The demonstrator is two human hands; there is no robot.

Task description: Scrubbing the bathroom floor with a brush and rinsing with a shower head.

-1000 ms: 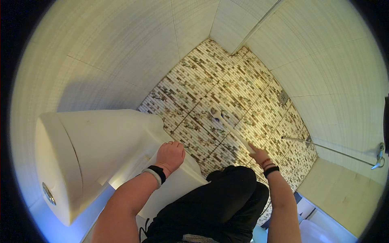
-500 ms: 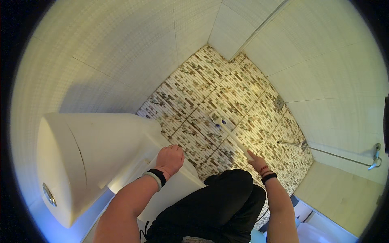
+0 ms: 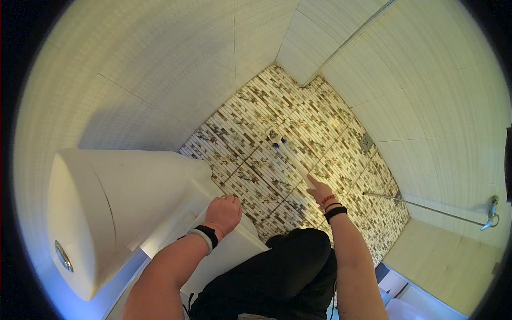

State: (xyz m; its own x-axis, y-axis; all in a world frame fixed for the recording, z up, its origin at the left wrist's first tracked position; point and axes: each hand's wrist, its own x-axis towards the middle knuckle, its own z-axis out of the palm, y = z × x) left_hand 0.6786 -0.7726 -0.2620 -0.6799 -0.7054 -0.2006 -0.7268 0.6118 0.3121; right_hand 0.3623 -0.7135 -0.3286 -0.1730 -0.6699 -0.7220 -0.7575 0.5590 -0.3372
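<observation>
My right hand point(image 3: 320, 191) is closed round the end of the white handle of a long-handled scrub brush point(image 3: 290, 159). The brush reaches forward and left, its white head with blue bristles resting on the patterned tile floor point(image 3: 256, 176). To the left stands a white toilet point(image 3: 144, 176), its tank nearest the left wall. My left hand point(image 3: 224, 214) is curled over the edge of the white toilet lid point(image 3: 213, 261), its fingertips partly hidden. A black band and a pale band circle the left wrist.
Pale tiled walls point(image 3: 176, 69) close in the floor on the far and right sides. A floor drain point(image 3: 366, 142) lies near the right wall. A thin metal pipe point(image 3: 426, 206) runs to a wall tap point(image 3: 490, 213). My knees in black trousers point(image 3: 272, 272) are bent beside the toilet.
My right hand has pushed the brush forward and to the left, so its head sits farther out on the floor. My left hand has stayed on the toilet lid.
</observation>
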